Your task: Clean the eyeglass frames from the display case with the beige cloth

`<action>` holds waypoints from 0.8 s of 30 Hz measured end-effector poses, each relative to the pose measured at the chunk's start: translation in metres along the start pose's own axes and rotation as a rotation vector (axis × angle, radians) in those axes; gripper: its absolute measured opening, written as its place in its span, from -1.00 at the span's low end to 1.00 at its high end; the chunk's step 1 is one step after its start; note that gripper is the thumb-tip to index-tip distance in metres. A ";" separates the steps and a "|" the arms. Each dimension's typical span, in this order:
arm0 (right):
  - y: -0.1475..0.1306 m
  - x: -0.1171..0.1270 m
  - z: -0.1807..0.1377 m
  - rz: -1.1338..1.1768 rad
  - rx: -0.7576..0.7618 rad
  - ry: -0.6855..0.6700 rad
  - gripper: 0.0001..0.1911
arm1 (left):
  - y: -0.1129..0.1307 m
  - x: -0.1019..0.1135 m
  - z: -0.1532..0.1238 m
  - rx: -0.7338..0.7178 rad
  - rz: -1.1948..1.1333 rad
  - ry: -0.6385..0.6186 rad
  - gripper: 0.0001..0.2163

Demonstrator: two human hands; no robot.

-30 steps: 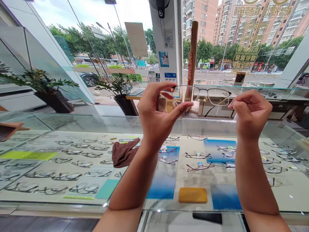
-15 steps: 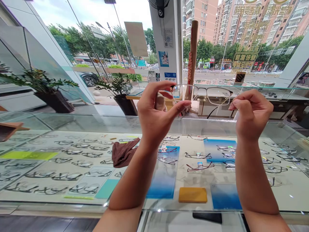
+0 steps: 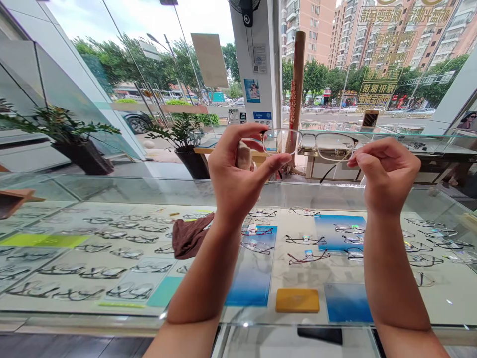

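A pair of thin-rimmed eyeglasses (image 3: pixel 334 147) is held up above the glass counter, lenses facing me. My left hand (image 3: pixel 233 176) has its fingers and thumb closed around the left end of the frame. A pale, off-white object (image 3: pixel 244 155), too hidden to name, is tucked in that palm. My right hand (image 3: pixel 391 174) pinches the right end of the frame near the hinge. Below the lenses hangs part of a dark temple arm (image 3: pixel 328 172). Under my left wrist, a crumpled brown cloth (image 3: pixel 192 236) lies on the counter.
Rows of eyeglasses (image 3: pixel 102 272) fill the glass display counter (image 3: pixel 112 191). A yellow rectangular block (image 3: pixel 297 301) and blue sheets (image 3: pixel 348 303) are near its front. Beyond stand potted plants (image 3: pixel 84 154), a wooden post (image 3: pixel 297 74) and another display counter (image 3: pixel 406 154).
The eyeglasses have shifted slightly left together with my left hand. My right fingertips have moved a little left and stay at the frame's right end.
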State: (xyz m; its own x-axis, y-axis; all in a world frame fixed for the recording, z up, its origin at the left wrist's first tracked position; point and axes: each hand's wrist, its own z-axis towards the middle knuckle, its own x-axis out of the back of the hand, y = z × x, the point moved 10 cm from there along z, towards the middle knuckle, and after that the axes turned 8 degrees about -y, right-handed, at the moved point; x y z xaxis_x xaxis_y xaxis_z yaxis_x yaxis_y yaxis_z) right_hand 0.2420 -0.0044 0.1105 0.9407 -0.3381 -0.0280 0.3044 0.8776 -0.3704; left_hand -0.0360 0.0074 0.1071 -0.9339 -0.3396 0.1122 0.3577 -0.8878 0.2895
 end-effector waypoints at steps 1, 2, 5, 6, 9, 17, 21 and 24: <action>0.000 0.000 0.000 -0.005 0.001 -0.003 -0.82 | 0.000 0.000 0.000 0.003 -0.002 -0.004 -0.57; 0.000 0.000 0.000 -0.009 -0.002 -0.006 -0.82 | 0.000 -0.001 0.000 0.006 -0.004 -0.008 -0.57; 0.000 0.001 -0.001 0.004 -0.013 -0.005 -0.80 | 0.000 -0.003 -0.001 0.012 -0.016 -0.017 -0.57; -0.001 0.001 -0.001 0.017 -0.014 -0.005 -0.80 | 0.000 -0.003 -0.001 0.013 -0.021 -0.019 -0.57; -0.003 0.001 -0.001 0.049 -0.024 0.005 -0.80 | 0.001 -0.005 -0.001 0.010 -0.038 -0.036 -0.56; -0.003 -0.002 -0.001 0.032 -0.020 -0.014 -0.78 | -0.001 0.001 0.002 -0.021 -0.060 -0.005 -0.59; -0.005 -0.002 -0.001 0.091 -0.013 -0.017 -0.75 | -0.004 0.002 0.003 -0.006 -0.094 0.002 -0.57; -0.006 -0.005 -0.002 0.115 -0.025 -0.052 -0.73 | -0.006 0.000 0.004 0.001 -0.098 -0.025 -0.60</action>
State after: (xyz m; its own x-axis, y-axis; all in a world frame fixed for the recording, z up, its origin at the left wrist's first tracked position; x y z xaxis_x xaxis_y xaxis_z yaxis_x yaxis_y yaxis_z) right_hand 0.2348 -0.0084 0.1112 0.9760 -0.2166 -0.0234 0.1904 0.9006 -0.3908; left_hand -0.0385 0.0142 0.1086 -0.9641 -0.2431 0.1067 0.2643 -0.9163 0.3008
